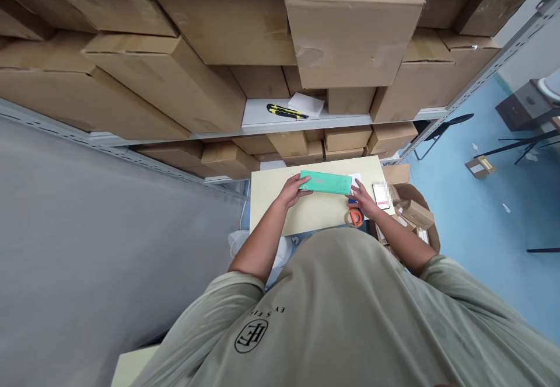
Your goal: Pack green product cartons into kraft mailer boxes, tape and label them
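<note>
A long, flat green box (326,182) with pale print is held above the cream table (271,212). My left hand (294,191) grips its left end, thumb on top and fingers underneath. At the opposite end, my right hand (363,199) has its fingers around the lower right corner; part of that grip is hard to make out. A white paper (356,177) shows just beyond the right end. Close below my right hand lie a roll of tape (349,218) and an orange tool (357,218), perhaps a tape dispenser.
A phone-like device (381,195) lies at the table's right edge. Behind are shelves (350,119) packed with cardboard boxes (350,37); a yellow-black utility knife (286,111) rests there. A large carton (431,229) of small boxes stands right. A grey wall (109,229) borders the left.
</note>
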{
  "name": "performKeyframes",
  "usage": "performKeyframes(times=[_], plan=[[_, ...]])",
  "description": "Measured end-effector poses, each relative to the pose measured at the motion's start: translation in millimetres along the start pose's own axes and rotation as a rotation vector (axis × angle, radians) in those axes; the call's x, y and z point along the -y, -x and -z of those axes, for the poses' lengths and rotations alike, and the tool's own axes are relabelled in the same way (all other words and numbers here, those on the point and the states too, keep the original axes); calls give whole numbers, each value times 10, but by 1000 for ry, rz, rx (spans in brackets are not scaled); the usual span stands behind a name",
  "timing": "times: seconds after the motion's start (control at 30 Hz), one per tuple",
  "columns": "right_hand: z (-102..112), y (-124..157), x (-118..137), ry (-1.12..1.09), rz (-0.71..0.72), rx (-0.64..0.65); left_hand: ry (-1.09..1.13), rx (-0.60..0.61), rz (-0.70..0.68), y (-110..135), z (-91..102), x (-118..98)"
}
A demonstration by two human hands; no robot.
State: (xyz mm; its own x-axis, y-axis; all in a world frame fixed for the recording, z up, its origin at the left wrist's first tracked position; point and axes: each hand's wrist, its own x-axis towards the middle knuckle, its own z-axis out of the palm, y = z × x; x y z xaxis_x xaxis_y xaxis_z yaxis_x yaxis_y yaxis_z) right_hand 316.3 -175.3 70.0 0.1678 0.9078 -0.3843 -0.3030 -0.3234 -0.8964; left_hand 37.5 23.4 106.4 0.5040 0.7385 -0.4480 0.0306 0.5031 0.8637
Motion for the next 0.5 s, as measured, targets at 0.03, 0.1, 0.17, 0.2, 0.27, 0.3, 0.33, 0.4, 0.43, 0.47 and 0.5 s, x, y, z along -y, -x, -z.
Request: performKeyframes(times=[0.03,0.1,0.17,0.2,0.27,0.3,0.33,0.4,0.43,0.47,0.5], plan=[[-87,15,110,-63,52,44,37,5,10,61,-28,-73],[-264,55,326,-154,144,94,80,-4,43,165,-109,-200],[-419,98,523,-222,200,92,102,-20,58,250,-204,-306],[-481,118,609,-253,216,81,107,-27,57,286,-249,-353],[-574,150,755,-306,227,53,105,-46,22,352,-317,-439],[-609,162,814,-327,218,39,96,-60,-18,383,-338,-479],[-639,173,865,-344,195,30,78,-72,-73,413,-350,-516],[-695,193,950,-364,106,29,19,-73,-196,470,-348,-586],[-723,204,987,-365,51,35,-21,-59,-249,496,-339,-618],[-749,216,1022,-362,-2,42,-66,-42,-290,520,-327,-649],[-775,229,1056,-354,-48,48,-111,-30,-316,541,-314,-678]])
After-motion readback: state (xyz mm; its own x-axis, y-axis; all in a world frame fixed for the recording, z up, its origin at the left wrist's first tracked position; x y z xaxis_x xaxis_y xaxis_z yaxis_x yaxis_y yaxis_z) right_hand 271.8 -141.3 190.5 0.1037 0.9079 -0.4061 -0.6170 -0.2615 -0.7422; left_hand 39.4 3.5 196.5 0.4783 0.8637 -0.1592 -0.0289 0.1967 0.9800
